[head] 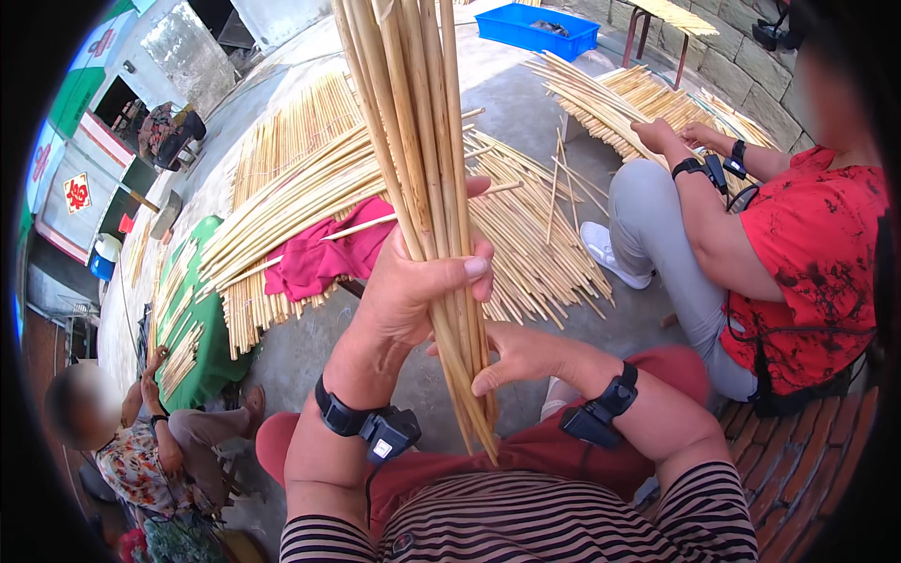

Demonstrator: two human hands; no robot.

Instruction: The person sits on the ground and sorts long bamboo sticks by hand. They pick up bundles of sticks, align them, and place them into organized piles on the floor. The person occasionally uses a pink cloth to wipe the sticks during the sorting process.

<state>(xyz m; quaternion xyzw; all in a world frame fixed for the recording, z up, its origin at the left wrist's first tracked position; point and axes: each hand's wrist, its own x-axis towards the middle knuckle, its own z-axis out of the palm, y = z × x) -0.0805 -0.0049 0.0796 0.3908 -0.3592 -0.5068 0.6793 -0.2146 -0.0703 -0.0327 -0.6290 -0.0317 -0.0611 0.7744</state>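
A bundle of pale wooden sticks (429, 162) stands nearly upright before me. My left hand (429, 281) is closed around its middle, the thumb lying across the front. Lower down, my right hand (517, 359) curls around the right side of the bundle near its bottom ends, with thumb and fingers on the sticks; some fingertips are hidden behind them. Beyond the bundle, long sticks (295, 197) lie in a slanting pile on a mat of joined sticks (295, 134), with a magenta cloth (324, 257) by my left hand.
Loose sticks (535, 260) spread over the ground ahead. On the right a co-worker in red (809, 260) handles sticks; another co-worker (151, 450) sits at the lower left beside a green cloth (211, 352) bearing sticks. A blue plastic tub (538, 32) stands farther back.
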